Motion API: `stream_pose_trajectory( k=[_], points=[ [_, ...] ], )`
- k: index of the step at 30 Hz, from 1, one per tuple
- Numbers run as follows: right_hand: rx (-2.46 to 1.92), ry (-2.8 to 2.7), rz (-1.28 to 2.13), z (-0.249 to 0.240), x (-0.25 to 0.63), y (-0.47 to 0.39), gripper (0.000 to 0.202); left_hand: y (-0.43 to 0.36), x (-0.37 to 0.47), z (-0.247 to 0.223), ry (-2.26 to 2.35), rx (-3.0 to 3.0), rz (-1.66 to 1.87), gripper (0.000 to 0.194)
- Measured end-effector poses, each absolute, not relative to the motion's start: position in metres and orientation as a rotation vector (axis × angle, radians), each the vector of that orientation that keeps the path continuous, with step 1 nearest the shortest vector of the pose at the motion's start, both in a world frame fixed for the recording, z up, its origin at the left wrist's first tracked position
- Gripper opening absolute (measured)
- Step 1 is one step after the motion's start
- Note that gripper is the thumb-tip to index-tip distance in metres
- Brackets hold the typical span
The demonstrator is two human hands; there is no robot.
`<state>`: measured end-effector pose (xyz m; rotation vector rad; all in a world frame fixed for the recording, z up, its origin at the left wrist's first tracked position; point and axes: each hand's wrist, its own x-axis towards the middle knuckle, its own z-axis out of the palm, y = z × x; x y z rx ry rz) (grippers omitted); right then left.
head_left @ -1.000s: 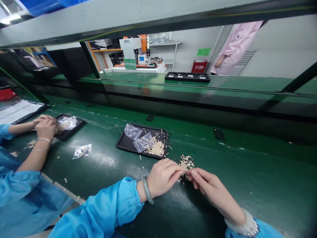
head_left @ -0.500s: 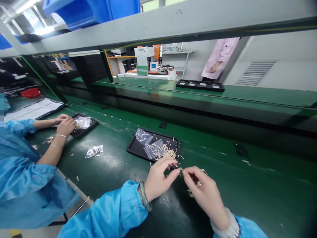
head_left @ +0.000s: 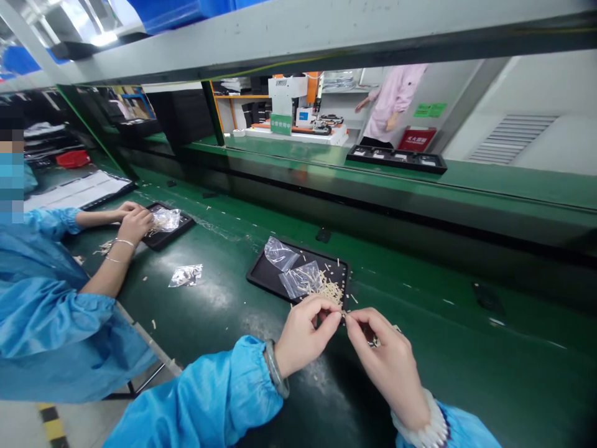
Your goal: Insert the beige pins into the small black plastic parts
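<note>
My left hand [head_left: 308,333] is closed in a pinch on a small dark piece, mostly hidden by the fingers. My right hand [head_left: 382,354] pinches at the same spot, its fingertips almost touching the left ones; a tiny pale strip [head_left: 344,315] shows between them. Just beyond my hands lies a black tray [head_left: 263,277] holding a pile of short beige strips [head_left: 330,291] and two clear plastic bags [head_left: 301,280]. Under my right palm some pale pieces [head_left: 374,340] are partly visible on the table.
To the left, a co-worker's hands [head_left: 135,221] work at another black tray [head_left: 170,235]. A small clear bag [head_left: 185,275] lies between us on the green table [head_left: 209,317]. Overhead runs a grey beam [head_left: 326,37]. Behind the bench stands a person in pink [head_left: 396,99].
The view has shifted a little, so the scene sits slightly to the right. My fingertips have come closer together, and the dark piece in my left hand is now more hidden.
</note>
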<state>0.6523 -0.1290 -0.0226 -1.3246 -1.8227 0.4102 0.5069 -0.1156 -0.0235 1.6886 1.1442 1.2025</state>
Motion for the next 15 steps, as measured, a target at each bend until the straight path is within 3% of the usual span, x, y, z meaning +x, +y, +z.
stream_pose_trajectory(
  k=[4,15],
  points=[
    [-1.265,-1.801,0.312,-0.0252,0.6542,-0.1287,0.005,-0.1142,0.5065,-0.0242,1.156,1.745,1.202,0.008],
    [-1.181,-2.026,0.272,-0.0155,0.6621,-0.1272,0.013,-0.1098,0.4970,-0.0221,1.144,2.435,1.213,0.018]
  ],
)
